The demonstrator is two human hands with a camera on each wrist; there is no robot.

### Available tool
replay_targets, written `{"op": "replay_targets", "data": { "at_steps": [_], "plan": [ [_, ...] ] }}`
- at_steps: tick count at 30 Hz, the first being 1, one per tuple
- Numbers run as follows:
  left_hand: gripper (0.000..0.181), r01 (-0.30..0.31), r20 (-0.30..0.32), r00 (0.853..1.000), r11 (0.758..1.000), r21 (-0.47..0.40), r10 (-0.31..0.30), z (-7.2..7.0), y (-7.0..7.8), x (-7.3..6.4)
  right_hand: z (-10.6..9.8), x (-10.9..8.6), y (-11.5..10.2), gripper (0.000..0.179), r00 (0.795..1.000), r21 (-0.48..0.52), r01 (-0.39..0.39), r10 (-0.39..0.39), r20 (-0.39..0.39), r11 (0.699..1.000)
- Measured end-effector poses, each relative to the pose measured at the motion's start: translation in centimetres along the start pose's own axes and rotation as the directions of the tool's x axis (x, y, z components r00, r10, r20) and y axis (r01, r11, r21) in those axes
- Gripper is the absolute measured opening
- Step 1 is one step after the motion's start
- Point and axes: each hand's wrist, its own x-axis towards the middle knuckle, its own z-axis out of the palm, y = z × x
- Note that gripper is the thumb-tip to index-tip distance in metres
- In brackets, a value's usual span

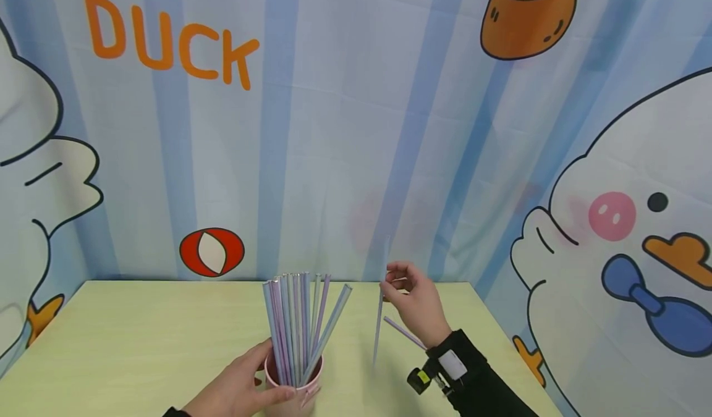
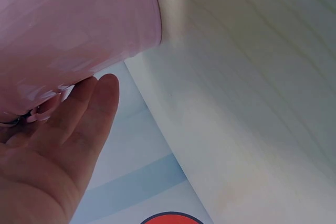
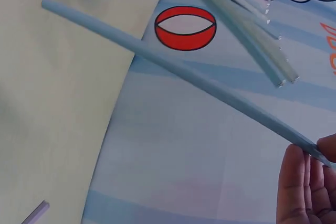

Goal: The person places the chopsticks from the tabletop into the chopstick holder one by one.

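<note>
A pink cup [image 1: 292,404] stands at the table's front, packed with several blue and purple straws [image 1: 293,327]. My left hand [image 1: 239,380] grips the cup from its left side, thumb across the front and fingers behind. In the left wrist view, fingertips [image 2: 108,85] lie along the cup's wall. To the right of the cup, my right hand [image 1: 417,303] pinches a light blue straw [image 1: 379,324] near its upper end, between thumb and fingers. That straw points steeply downward, apart from the bunch.
A single purple straw [image 1: 404,333] lies on the pale yellow table [image 1: 139,343], partly behind my right wrist. The table's back edge meets a blue striped curtain [image 1: 345,126] printed with ducks.
</note>
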Motion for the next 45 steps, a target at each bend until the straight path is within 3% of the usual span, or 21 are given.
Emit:
{"op": "replay_targets", "data": {
  "at_steps": [3,7,13,19,30,45],
  "plan": [
    [0.088,0.011,0.000,1.000,1.000,0.001,-0.011,0.0,0.0,0.1,0.2,0.0,-2.5,0.030,1.000,0.089,-0.005,0.005,-0.003,0.996],
    [0.090,0.026,-0.003,1.000,1.000,0.005,-0.026,0.0,0.0,0.1,0.8,0.2,-3.7,0.030,0.999,0.186,0.034,-0.034,-0.004,0.982],
    [0.090,0.023,-0.001,1.000,1.000,0.002,-0.023,0.0,-0.1,0.2,1.7,0.5,-4.0,0.035,0.997,0.266,0.077,-0.077,-0.007,0.961],
    [0.086,0.011,-0.005,1.000,1.000,0.010,-0.010,0.0,-0.1,0.2,2.7,0.5,-3.5,0.033,0.998,0.324,0.055,-0.051,-0.022,0.944],
    [0.087,0.012,-0.006,1.000,1.000,0.014,-0.012,0.1,-0.1,0.3,3.9,-0.4,-2.6,0.036,0.999,0.319,0.040,-0.048,0.016,0.947],
    [0.088,0.030,-0.009,1.000,1.000,-0.005,-0.030,0.2,0.1,0.1,5.8,-2.2,-1.0,0.036,0.996,0.310,-0.039,0.013,0.085,0.950]
  ]
}}
